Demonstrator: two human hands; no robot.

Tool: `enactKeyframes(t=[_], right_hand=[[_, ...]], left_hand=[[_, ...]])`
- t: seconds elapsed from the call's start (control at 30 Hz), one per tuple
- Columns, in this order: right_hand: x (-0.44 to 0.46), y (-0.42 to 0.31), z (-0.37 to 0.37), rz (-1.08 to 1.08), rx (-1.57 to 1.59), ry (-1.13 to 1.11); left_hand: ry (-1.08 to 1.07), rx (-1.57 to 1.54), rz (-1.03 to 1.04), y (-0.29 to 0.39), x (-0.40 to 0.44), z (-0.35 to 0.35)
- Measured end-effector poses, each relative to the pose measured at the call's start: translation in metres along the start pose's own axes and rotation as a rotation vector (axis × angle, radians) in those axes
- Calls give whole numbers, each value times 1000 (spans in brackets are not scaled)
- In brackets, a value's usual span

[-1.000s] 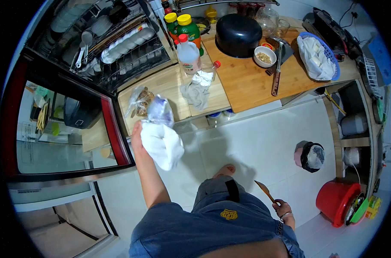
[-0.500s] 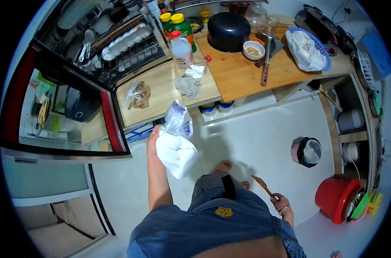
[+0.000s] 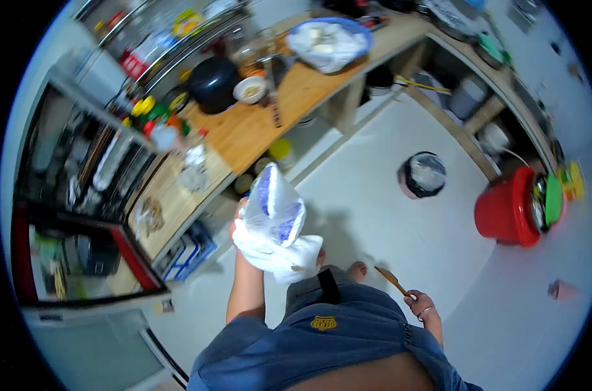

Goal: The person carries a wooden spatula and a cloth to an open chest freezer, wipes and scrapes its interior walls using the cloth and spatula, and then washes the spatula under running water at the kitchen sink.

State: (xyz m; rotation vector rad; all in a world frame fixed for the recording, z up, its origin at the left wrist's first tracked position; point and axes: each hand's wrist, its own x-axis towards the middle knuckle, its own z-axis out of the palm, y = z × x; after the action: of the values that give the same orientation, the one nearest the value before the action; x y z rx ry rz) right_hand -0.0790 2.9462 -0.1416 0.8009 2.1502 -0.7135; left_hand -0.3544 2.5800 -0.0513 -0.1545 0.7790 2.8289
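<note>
My left hand (image 3: pixel 239 218) grips a white plastic bag (image 3: pixel 276 225) with a clear, purple-printed upper part; the bag covers most of the fingers. Its lower part is white and bulging, and the contents cannot be made out. It is held over the floor in front of the counter's edge. Lower right, beside my hip, my right hand (image 3: pixel 421 305) is closed round the handle of a brown wooden spatula (image 3: pixel 392 279), whose flat end points up and left, away from everything else.
On the wooden counter (image 3: pixel 244 140) stand a black pot (image 3: pixel 213 85), a small white bowl (image 3: pixel 250 90), a cleaver (image 3: pixel 274 98) and a blue basket (image 3: pixel 367 40). A lined bin (image 3: pixel 423 174) and a red bucket (image 3: pixel 504 207) stand on the floor. An open cabinet door (image 3: pixel 130 251) juts out at left.
My view has turned to the right, so the counter things sit further left. The bag has tilted, its purple-printed part now larger in view. Both hands keep hold of their things.
</note>
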Motion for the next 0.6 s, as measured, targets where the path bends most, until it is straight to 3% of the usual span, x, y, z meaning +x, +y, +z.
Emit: enactKeyframes(t=[0.23, 0.37, 0.4, 0.5, 0.57, 0.6], right_hand=[[-29, 63, -28, 135, 157, 73], [-28, 111, -58, 174, 327, 186], [-22, 122, -60, 187, 338, 194], [8, 132, -69, 170, 537, 248], [6, 122, -108, 171, 910, 189], [11, 119, -124, 170, 919, 202]], left_hand=[[-3, 5, -229, -109, 24, 75], [-187, 35, -322, -167, 51, 112], [-121, 23, -388, -177, 55, 127], [-59, 32, -441, -201, 69, 154], [-46, 49, -439, -223, 82, 170], [-48, 58, -444, -233, 92, 171]])
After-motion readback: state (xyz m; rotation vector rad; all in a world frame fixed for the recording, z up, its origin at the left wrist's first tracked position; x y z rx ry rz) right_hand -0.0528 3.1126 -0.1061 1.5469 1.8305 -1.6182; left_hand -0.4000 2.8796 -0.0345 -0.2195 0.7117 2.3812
